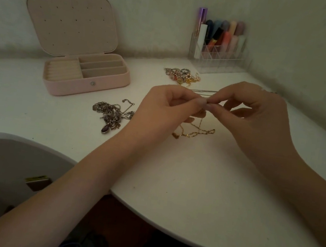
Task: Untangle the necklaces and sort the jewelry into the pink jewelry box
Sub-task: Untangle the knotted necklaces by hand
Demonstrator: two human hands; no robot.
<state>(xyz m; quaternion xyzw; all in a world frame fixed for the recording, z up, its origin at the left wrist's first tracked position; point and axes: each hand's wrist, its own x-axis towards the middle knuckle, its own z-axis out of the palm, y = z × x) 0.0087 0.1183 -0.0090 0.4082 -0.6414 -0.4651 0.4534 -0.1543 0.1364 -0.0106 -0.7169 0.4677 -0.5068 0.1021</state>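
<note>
Left hand [167,104] and right hand [251,113] meet fingertip to fingertip, both pinching gold necklace [196,131]; pinched part hidden, rest lies on bench [189,191] below hands. Silver tangle [112,113] just left of left hand. Pink jewelry box [84,76] open, farther left.

Dim, murky light is covering the whole scene, w/ a greenish-grey cast dulling the white table [191,181]. A brighter patch is showing at the lower right corner. Soft shadows are pooling under the forearms and along the wall [155,4]. Wide-angle distortion is bending the table's edge. Detail is going soft and smeared throughout, esp. toward the edges.
</note>
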